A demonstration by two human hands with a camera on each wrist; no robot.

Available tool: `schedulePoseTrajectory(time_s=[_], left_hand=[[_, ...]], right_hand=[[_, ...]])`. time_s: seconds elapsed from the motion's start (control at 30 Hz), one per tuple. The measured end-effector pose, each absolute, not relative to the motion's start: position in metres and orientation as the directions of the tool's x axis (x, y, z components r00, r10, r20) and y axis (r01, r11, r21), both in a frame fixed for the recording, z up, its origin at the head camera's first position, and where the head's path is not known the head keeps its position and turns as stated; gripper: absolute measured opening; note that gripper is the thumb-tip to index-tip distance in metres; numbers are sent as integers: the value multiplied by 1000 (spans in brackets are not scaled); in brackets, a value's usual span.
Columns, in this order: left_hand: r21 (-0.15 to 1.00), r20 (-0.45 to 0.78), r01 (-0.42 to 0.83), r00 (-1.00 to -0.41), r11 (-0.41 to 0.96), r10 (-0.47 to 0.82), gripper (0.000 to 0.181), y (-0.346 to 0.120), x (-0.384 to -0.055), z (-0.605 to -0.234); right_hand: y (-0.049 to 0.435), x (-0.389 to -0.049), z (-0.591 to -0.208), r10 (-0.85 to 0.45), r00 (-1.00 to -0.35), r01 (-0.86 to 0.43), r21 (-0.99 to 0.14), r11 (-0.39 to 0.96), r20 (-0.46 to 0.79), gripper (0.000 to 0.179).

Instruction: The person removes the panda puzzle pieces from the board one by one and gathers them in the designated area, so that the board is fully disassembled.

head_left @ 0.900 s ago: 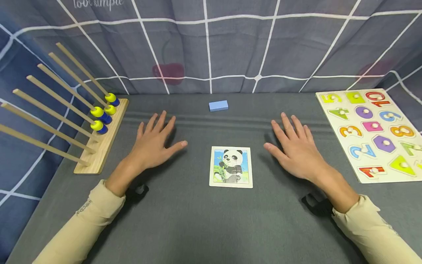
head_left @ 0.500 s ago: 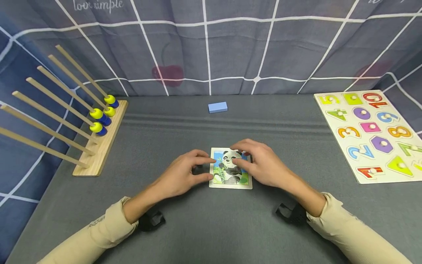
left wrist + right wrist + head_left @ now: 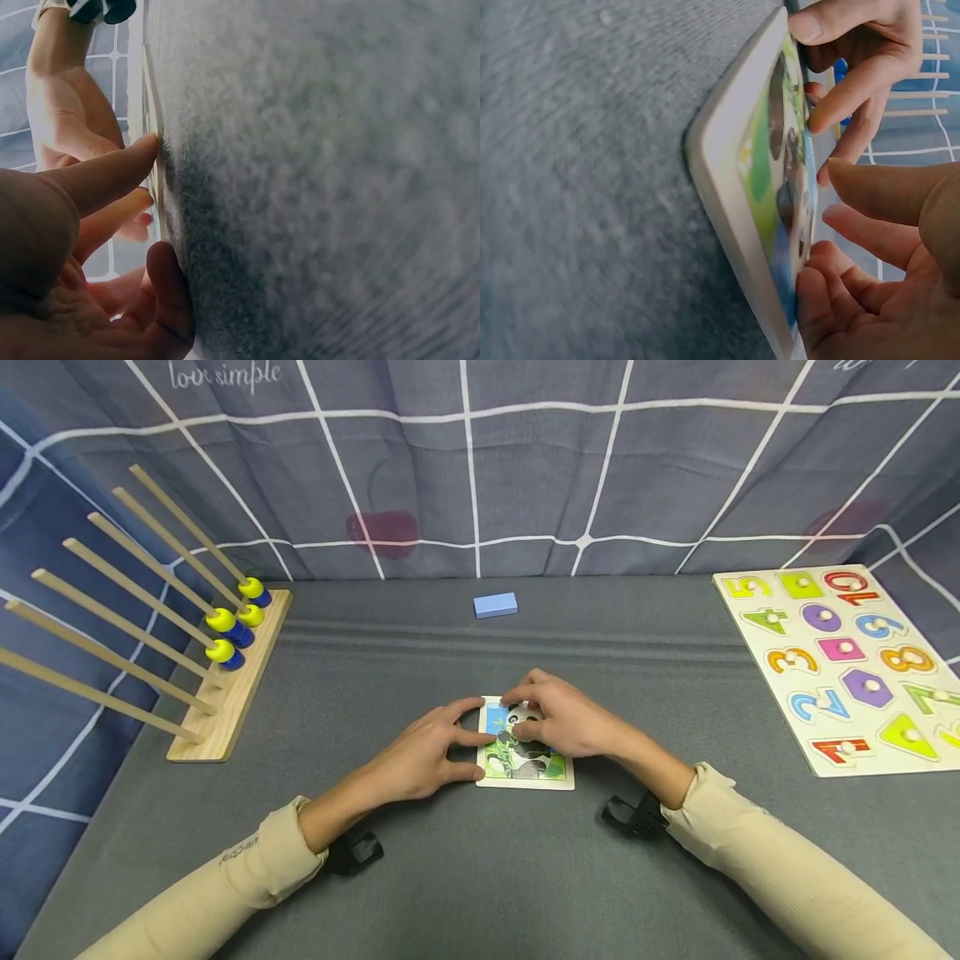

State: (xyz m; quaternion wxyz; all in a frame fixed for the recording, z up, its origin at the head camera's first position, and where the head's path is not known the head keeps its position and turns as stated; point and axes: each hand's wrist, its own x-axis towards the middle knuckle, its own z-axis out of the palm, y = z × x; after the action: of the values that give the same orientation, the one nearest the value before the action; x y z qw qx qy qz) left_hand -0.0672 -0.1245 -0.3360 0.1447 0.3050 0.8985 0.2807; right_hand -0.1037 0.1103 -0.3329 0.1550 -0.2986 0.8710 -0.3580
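Note:
A square panda puzzle (image 3: 525, 764) in a pale frame lies flat on the grey tabletop in the head view. My left hand (image 3: 427, 756) rests against its left side, thumb at the near left corner and a finger at the far left corner. Another finger reaches over the picture. My right hand (image 3: 566, 718) is above the right and far part, covering some of the panda. In the right wrist view, the thumb of the right hand (image 3: 900, 262) stands off the puzzle (image 3: 765, 195) while bent fingers lie near its far edge. Neither hand has a piece visible between its fingers.
A wooden bead rack (image 3: 232, 681) with tall rods and yellow and blue beads stands at left. A blue block (image 3: 495, 605) lies near the curtain (image 3: 525, 468) at the back. At right lies a number-and-shape peg board (image 3: 847, 685).
Both hands have come inward from the sides to the panda puzzle. Since the middle frame, the right hand has shifted left over the picture; the left hand has spread its fingers along the left edge.

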Motion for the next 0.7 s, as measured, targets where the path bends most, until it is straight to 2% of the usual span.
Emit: schedulePoseTrajectory(time_s=[0.43,0.7], left_hand=[[564,-67,520,-746,642,663,42,-127,-74,-337],[535,-113,520,-737,666,667,41,-126,-73,-333]], right_hand=[[101,-103,-336,-577,-815,-413,-639,649,-58,37],[94,-100,-337,-518,-848,-333,-651,682,-109,34]])
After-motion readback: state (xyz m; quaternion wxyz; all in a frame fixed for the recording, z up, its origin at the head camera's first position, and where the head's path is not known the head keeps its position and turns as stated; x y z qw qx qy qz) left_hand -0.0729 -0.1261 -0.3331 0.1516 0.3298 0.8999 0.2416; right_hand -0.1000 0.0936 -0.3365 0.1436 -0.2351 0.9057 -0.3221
